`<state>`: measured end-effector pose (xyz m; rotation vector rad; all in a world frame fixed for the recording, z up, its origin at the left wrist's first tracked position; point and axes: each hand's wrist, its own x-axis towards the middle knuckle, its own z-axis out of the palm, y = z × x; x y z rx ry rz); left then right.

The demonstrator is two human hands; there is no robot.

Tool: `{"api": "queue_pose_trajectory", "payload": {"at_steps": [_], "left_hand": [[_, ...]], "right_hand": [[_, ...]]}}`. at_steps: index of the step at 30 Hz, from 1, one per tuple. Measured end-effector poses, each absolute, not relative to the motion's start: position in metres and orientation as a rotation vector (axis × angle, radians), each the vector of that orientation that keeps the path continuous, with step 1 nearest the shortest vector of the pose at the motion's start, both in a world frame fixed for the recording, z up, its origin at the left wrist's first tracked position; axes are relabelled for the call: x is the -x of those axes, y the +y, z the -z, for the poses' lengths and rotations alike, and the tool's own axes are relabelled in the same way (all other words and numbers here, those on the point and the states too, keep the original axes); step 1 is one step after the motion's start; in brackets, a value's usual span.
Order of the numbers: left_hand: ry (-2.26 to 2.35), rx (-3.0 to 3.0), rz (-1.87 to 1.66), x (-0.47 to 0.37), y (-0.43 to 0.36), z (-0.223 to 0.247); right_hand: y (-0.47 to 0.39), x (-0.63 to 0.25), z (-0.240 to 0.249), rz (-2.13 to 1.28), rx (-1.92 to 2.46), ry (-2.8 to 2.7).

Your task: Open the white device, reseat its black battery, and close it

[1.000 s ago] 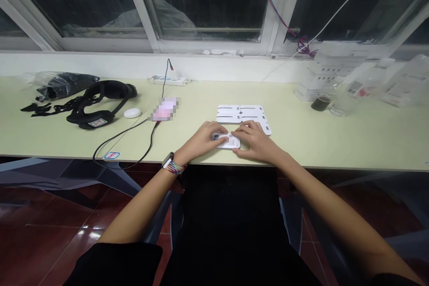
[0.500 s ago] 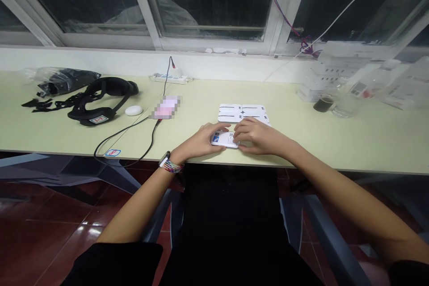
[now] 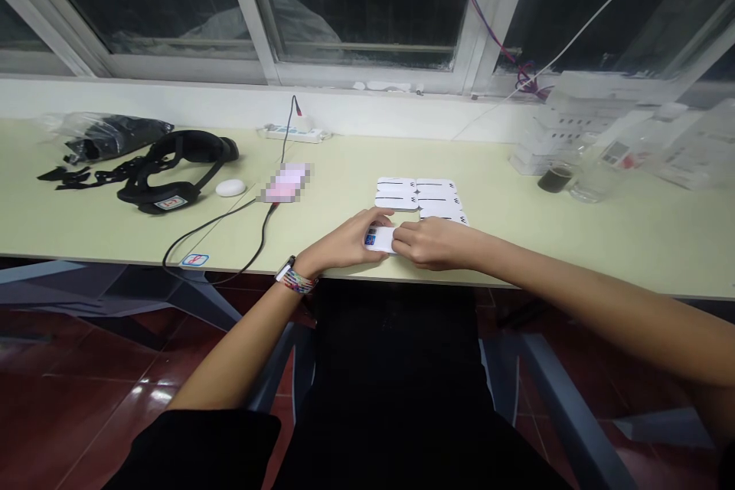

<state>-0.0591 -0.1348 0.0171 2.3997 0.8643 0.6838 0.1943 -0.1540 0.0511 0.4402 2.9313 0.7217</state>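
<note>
A white rounded case [image 3: 379,240] with small blue and dark labels lies flat near the table's front edge. Around its left end curve the thumb and fingers of my left hand [image 3: 347,243], gripping its long sides. My right hand [image 3: 433,243] is closed at the right end of the case, its fingertips bunched on the top; anything pinched there is hidden. Just beyond the hands, several white pieces with black lines and letters [image 3: 396,191] lie side by side in two columns, the right column partly behind my right hand.
On the left of the table [image 3: 321,203] are a black headset [image 3: 172,195], a white oval item [image 3: 230,187], a blurred pink item [image 3: 287,184] and a black cable. A power strip [image 3: 295,135] stands at the back. At the right are white boxes [image 3: 566,119], a dark-filled cup [image 3: 555,179] and clear bottles.
My right hand's fingers have drawn together at the right end of the case, and the hand has shifted slightly lower. More of the right column of white pieces shows. My left hand keeps its grip.
</note>
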Motion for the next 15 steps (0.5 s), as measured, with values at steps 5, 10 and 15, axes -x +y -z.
{"api": "queue_pose_trajectory", "payload": {"at_steps": [5, 10, 15], "left_hand": [[0.857, -2.381, -0.677, 0.0558, -0.1336, -0.0177], [0.849, -2.369, -0.657, 0.0540, -0.1324, -0.0202], [0.859, -2.329, -0.671, 0.0543, -0.1345, -0.0215]], "right_hand": [[-0.1569, -0.1932, -0.0534, -0.697, -0.465, 2.919], [-0.1586, -0.1899, -0.0541, -0.634, -0.518, 2.935], [-0.1584, -0.1952, -0.0614, -0.410, -0.652, 2.994]]}}
